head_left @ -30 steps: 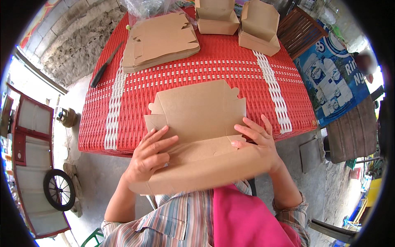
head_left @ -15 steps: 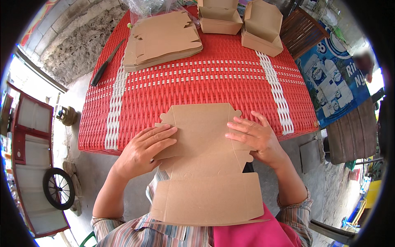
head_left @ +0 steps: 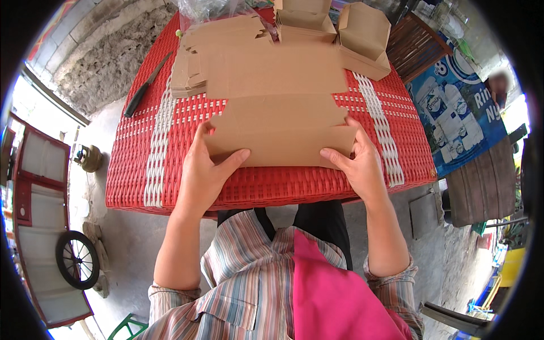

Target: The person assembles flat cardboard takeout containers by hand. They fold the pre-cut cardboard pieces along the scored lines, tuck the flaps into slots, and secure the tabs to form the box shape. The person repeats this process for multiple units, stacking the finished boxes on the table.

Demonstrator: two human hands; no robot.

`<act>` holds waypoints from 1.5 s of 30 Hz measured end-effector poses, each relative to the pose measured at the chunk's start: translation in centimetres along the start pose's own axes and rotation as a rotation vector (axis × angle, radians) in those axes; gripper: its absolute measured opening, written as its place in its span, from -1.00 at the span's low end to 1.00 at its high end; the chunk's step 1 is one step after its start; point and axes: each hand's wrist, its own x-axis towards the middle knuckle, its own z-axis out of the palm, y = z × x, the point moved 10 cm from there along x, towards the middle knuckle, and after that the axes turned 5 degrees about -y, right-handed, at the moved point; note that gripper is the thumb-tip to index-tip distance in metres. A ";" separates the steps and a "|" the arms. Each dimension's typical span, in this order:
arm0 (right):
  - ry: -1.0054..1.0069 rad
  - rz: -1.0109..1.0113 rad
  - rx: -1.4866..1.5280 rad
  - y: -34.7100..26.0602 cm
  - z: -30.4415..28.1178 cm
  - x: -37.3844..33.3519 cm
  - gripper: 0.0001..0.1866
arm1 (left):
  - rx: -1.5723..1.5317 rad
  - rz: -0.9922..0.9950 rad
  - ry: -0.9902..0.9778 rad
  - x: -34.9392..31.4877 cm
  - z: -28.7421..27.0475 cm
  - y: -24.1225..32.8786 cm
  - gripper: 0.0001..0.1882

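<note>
Cardboard box blank (head_left: 277, 113), one, spans the centre of my head view, both near corners gripped by the left hand (head_left: 208, 157) and right hand (head_left: 358, 160), thumbs uppermost. Along the top I count one stack of flat blanks (head_left: 188, 71), two open boxes (head_left: 362, 31), one clear plastic bag (head_left: 212, 8); upper left, one knife (head_left: 146, 88). Below spreads a red-and-white woven tabletop (head_left: 283, 184); lower left, grey floor (head_left: 136, 243) and one spoked wheel (head_left: 77, 261).

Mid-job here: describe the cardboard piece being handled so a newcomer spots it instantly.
Find the red woven table with white bands. Over it, the left hand and right hand grip a creased brown cardboard sheet by its left and right sides. Unlike the flat stack behind it and the open boxes at the far edge, it alone is held.
</note>
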 end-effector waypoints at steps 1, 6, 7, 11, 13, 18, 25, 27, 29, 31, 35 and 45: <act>0.005 -0.012 -0.050 0.0 0.0 0.0 -0.21 | 0.008 0.001 0.045 0.1 0.0 -0.2 -0.23; 0.113 -0.084 -0.262 -0.7 0.2 -0.3 -0.11 | 0.217 0.050 0.220 -0.5 0.1 0.8 -0.06; 0.130 -0.059 -0.242 -0.6 0.2 -0.5 -0.10 | 0.349 0.096 0.250 -0.6 0.5 1.6 -0.07; 0.176 -0.164 -0.783 -3.3 1.1 -1.1 -0.07 | 0.824 0.210 0.273 -1.2 1.9 4.1 -0.25; 0.203 -0.283 -1.011 -4.9 2.2 -1.6 -0.20 | 0.805 0.381 0.084 -1.2 3.5 4.2 -0.46; -0.074 -0.479 -1.052 -5.0 6.8 -3.3 -0.65 | 0.611 0.468 -0.271 -2.4 6.2 3.9 -0.64; -0.115 -0.519 -1.019 -5.7 8.9 -4.5 -0.65 | 0.742 0.475 -0.274 -4.1 6.8 4.8 -0.60; -0.126 -0.541 -1.033 -5.8 9.1 -4.4 -0.62 | 0.735 0.460 -0.283 -4.0 7.0 4.8 -0.62; -0.139 -0.562 -1.040 -5.9 9.1 -4.2 -0.66 | 0.727 0.441 -0.283 -3.9 6.9 4.7 -0.63; -0.137 -0.579 -1.037 -5.8 8.7 -4.2 -0.71 | 0.730 0.425 -0.274 -3.9 6.5 4.5 -0.64; -0.095 -0.589 -1.021 -5.6 6.6 -4.7 -0.78 | 0.823 0.416 -0.248 -4.3 4.6 3.9 -0.64; 0.122 -0.259 -0.935 -3.5 -0.9 -3.5 -0.68 | 0.784 0.446 -0.146 -5.9 1.3 2.1 -0.63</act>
